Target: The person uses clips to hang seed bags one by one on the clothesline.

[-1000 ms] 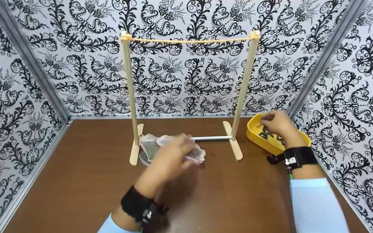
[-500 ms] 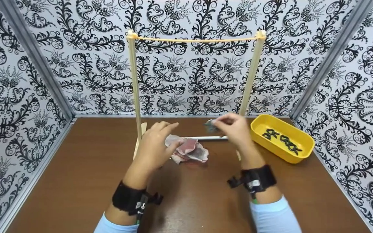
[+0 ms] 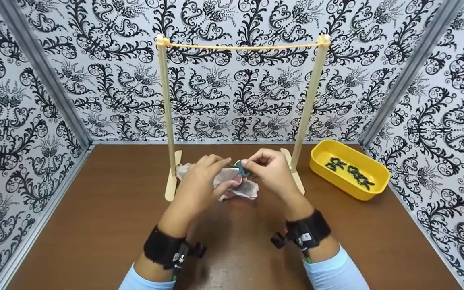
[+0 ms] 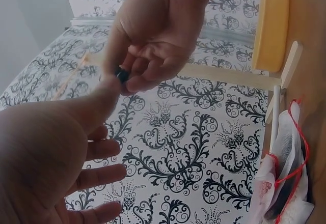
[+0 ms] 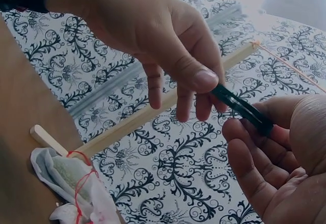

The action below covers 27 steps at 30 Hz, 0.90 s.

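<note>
My right hand pinches a small dark green clothespin between thumb and fingers, in the air over the table. From the left comes my left hand, its thumb and index finger spread near the other end of the clothespin. In the left wrist view the left thumb meets that end, while the other fingers hang apart from it. Below the hands lie white mesh pouches with red drawstrings, partly hidden by my left hand. In the right wrist view, one pouch shows greenish contents.
A wooden stand with two posts carries an orange string between its tops. A white rod joins the posts low down. On the right, a yellow tray holds several dark green clothespins. Patterned walls close the back and sides.
My right hand has come from the yellow tray leftward to the middle with a clothespin. My left hand has lifted off the pouches and now reaches toward the clothespin.
</note>
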Each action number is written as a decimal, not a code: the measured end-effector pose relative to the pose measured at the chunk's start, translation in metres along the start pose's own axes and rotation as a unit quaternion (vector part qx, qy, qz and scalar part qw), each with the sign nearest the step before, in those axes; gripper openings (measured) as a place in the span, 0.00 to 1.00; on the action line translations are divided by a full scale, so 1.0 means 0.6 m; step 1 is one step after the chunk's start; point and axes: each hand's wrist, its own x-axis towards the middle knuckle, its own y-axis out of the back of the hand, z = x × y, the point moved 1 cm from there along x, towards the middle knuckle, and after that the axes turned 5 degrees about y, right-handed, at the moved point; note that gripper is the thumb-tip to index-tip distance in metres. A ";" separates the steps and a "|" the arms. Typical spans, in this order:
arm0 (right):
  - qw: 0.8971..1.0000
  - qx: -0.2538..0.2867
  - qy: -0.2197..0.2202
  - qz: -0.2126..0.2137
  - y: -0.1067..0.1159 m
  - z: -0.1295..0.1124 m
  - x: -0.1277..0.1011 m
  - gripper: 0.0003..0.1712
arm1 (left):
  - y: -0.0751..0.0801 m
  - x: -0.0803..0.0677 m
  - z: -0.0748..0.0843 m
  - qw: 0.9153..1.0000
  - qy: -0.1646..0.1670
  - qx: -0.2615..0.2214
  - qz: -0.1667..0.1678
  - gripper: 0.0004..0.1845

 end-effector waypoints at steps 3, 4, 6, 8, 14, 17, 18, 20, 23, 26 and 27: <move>1.000 0.008 -0.006 -0.011 -0.003 0.004 0.001 0.07 | 0.002 -0.002 -0.002 1.000 -0.015 0.004 0.008 0.30; 1.000 0.011 -0.008 -0.014 -0.004 0.006 0.002 0.07 | 0.003 -0.002 -0.003 1.000 -0.020 0.007 0.010 0.30; 1.000 0.017 -0.015 -0.017 -0.005 0.012 0.002 0.07 | 0.005 -0.002 -0.005 0.999 -0.031 0.022 0.019 0.27; 0.999 0.020 -0.022 -0.019 -0.007 0.019 0.003 0.09 | 0.010 -0.002 -0.009 0.998 -0.036 0.045 0.030 0.26; 0.992 -0.113 -0.028 -0.051 -0.020 0.064 0.009 0.07 | 0.028 -0.002 -0.027 0.993 -0.019 0.092 0.077 0.23; 0.971 -0.226 -0.015 -0.083 -0.037 0.093 0.008 0.08 | 0.033 -0.003 -0.038 0.989 -0.008 0.109 0.100 0.21; 0.963 -0.253 -0.010 -0.094 -0.044 0.102 0.007 0.10 | 0.034 -0.003 -0.041 0.988 -0.007 0.113 0.109 0.19; 0.945 -0.310 0.007 -0.106 -0.057 0.117 0.003 0.13 | 0.034 -0.003 -0.046 0.984 -0.009 0.119 0.129 0.17; 0.915 -0.383 0.052 -0.114 -0.078 0.133 -0.001 0.17 | 0.036 -0.004 -0.052 0.979 -0.013 0.124 0.159 0.13; 0.887 -0.434 0.108 -0.116 -0.099 0.140 0.003 0.20 | 0.039 -0.007 -0.058 0.975 -0.008 0.128 0.182 0.11; 0.879 -0.445 0.124 -0.118 -0.107 0.140 0.006 0.21 | 0.041 -0.008 -0.060 0.974 -0.004 0.128 0.187 0.10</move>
